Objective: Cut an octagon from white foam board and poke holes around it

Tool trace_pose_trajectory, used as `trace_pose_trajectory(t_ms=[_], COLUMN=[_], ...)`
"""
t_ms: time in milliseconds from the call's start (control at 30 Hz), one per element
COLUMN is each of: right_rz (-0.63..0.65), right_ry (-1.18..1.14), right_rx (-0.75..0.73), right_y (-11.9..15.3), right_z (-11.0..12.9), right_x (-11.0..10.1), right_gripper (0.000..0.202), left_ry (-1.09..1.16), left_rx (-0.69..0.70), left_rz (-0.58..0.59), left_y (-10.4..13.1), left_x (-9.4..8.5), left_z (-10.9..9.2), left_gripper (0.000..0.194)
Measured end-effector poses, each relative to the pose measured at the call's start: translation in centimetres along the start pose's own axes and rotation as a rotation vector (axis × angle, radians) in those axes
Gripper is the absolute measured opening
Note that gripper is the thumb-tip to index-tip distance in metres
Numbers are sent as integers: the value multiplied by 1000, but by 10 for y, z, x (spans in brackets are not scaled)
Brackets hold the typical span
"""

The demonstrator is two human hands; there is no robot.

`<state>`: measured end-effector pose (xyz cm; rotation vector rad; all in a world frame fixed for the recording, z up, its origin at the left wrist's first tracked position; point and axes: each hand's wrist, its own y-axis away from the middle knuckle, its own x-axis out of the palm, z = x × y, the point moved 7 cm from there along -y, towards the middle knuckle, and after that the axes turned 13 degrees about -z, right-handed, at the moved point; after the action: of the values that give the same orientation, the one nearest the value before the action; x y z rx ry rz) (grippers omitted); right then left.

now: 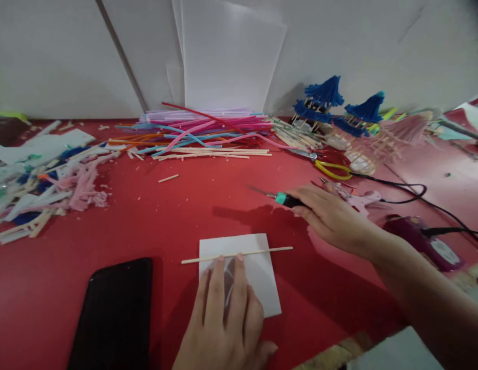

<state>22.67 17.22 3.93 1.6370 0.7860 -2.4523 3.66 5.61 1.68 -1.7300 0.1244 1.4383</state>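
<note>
My left hand (227,318) lies with fingers extended and spread, its fingertips pressing a thin wooden stick (269,250) onto a square of white card (262,288). Both ends of the stick reach past the card. A grey marking on the card shows between the fingers. To the right, above the red tabletop, my right hand (327,216) is closed around a black-handled craft knife (288,199) with a teal collar. Its slender blade points left, away from the stick.
A black phone (113,313) lies left of the card. Behind are coloured pipe cleaners (208,126) and loose sticks (223,152). Scraps (69,190) pile up at left. Yellow-handled scissors (333,169), blue-roofed stick models (319,103), a purple box (423,241) and black cords occupy the right.
</note>
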Motion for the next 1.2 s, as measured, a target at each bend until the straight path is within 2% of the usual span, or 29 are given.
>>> trace_pose_trajectory(t_ms=[167,333,433,600,733,1200], right_rz=[374,522,557,583,594,619], right_ry=[-177,-209,-171,-118,-126,-126], right_rx=[-155,-284,-335,-315,-283,-310], right_y=[2,-1,-4,-7,-7,-13], right_z=[44,66,73,77,77,80], right_x=[-3,-4,-1,5,9,13], right_gripper=[46,52,57,58,56,61], left_ry=[8,16,18,21,15,4], left_rx=[-24,-26,-22,18,9,-14], left_rz=[57,65,51,21,27,71], left_y=[0,-1,-1,-1,0,-1], left_x=[2,2,2,2,2,1], left_z=[-2,-2,-1,0,-1,-3], left_gripper=[69,65,66,64,63,65])
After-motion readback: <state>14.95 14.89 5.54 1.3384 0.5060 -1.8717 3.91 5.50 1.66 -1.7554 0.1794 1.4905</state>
